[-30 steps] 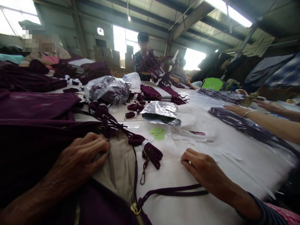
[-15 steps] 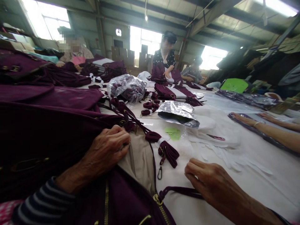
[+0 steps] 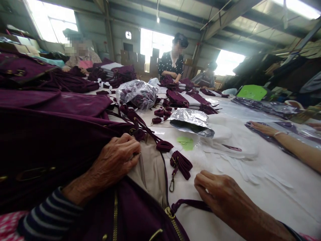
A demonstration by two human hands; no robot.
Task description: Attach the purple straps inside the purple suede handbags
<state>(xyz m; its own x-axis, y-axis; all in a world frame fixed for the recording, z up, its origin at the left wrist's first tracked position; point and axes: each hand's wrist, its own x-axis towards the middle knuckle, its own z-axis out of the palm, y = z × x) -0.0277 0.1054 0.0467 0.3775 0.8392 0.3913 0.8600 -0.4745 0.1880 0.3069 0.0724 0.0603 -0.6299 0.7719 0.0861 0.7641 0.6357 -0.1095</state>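
Note:
A purple bag (image 3: 140,214) lies in front of me with its brass zipper partly undone and the beige lining (image 3: 152,164) showing. My left hand (image 3: 117,154) is closed on the bag's upper edge, beside the lining; its fingertips are hidden. From the zipper slider (image 3: 168,211) a purple zipper pull strap (image 3: 190,203) runs right, into the closed fingers of my right hand (image 3: 220,190). A bundled purple shoulder strap (image 3: 179,160) with a metal snap hook lies on the table between my hands.
Purple bags (image 3: 50,103) are heaped at left. Past my hands lie a silver plastic bag (image 3: 192,121), a clear bag of straps (image 3: 136,93) and a green paper piece (image 3: 185,143). A co-worker's arm (image 3: 288,137) rests on a wrapped bag at right; other people work across the table.
My right hand has shifted slightly left with the zipper pull strap. My left hand keeps its grip. Across the table, a co-worker leans left and a bag there now lies lower.

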